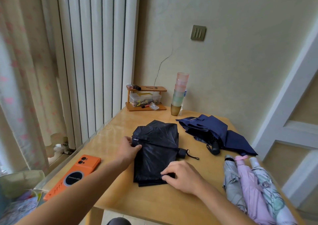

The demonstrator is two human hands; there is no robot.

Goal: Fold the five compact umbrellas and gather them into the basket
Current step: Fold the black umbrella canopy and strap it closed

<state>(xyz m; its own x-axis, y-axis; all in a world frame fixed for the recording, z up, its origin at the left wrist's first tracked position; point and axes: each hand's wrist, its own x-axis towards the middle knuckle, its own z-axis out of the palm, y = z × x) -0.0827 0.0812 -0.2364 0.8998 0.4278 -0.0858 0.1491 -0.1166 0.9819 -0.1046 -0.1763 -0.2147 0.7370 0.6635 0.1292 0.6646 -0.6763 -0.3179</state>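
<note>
Black umbrella (155, 149) flat between hands, left hand (128, 150) pinching its far-left edge, right hand (182, 174) its near edge

Place was home, lived-in room. Evidence was: floral curtain (22, 87), white radiator (96, 52), wood table (154, 202), small cluttered shelf (146, 89), stacked plastic cups (179, 90), wall switch (198, 32), cracked plaster wall (232, 69), panelled door (301, 121) at right.

soft daylight from the left, edges smeared

the scene is lit evenly by daylight filtered through the curtain (25, 87) left of the table (154, 204). a pale glare is laid along the table's far left edge, and a dull sheen is caught on the black umbrella (154, 149) at its middle. shadows are cast only faintly. the curtain is blurred, and the door frame (289, 95) right of the table is bent by wide-angle distortion.
</note>
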